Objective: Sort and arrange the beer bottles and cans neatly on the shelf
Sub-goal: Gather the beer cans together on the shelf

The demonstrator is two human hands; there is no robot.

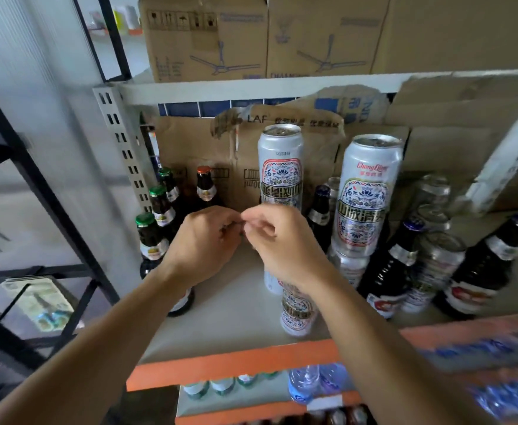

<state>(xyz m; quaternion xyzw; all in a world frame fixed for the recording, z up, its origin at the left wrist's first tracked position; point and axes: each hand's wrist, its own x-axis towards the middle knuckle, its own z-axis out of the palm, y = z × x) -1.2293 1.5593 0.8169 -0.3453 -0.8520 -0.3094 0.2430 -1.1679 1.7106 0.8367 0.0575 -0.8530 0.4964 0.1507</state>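
My left hand (202,243) and my right hand (279,243) meet fingertip to fingertip over the white shelf (236,305), fingers pinched; neither holds a bottle or can. Behind my left hand stand green-capped brown bottles (158,204) in a row, and an orange-capped bottle (204,182) stands further back. A silver patterned can (280,167) rises behind my right hand, and another such can (368,191) is stacked on a lower can (348,266). One more can (297,311) stands under my right wrist. Blue-capped dark bottles (396,265) and silver cans (438,265) are mixed at the right.
Cardboard boxes (205,38) fill the shelf above, and torn cardboard (190,142) lines the back. The shelf's orange front rail (236,363) runs below my arms, with water bottles (313,384) underneath. A black metal rack (37,194) stands at the left.
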